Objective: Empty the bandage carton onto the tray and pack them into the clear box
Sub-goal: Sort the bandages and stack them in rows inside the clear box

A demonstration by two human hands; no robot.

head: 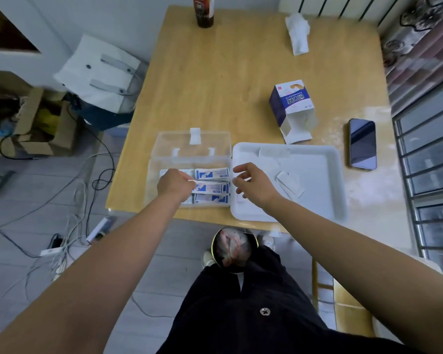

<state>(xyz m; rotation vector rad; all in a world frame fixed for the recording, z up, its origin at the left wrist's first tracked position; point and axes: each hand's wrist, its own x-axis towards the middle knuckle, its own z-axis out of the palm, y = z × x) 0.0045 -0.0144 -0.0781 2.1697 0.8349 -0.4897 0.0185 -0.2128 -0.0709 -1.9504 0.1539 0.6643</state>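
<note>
The clear box [189, 159] lies open near the table's front edge, its lid flipped back. Several blue-and-white bandage packets [211, 173] are stacked in rows inside it. My left hand [175, 183] is over the box's left half and pinches the end of one packet lying in the middle row. My right hand [251, 183] hovers with relaxed fingers over the left edge of the white tray [317, 159], holding nothing. A few white packets [289, 183] lie face down on the tray. The opened bandage carton [290, 108] lies on its side behind the tray.
A dark phone [363, 143] lies right of the tray. A crumpled tissue [297, 33] and a dark bottle [203, 11] sit at the table's far side. Cables, cardboard boxes and a white bag crowd the floor at left. A window grille runs along the right.
</note>
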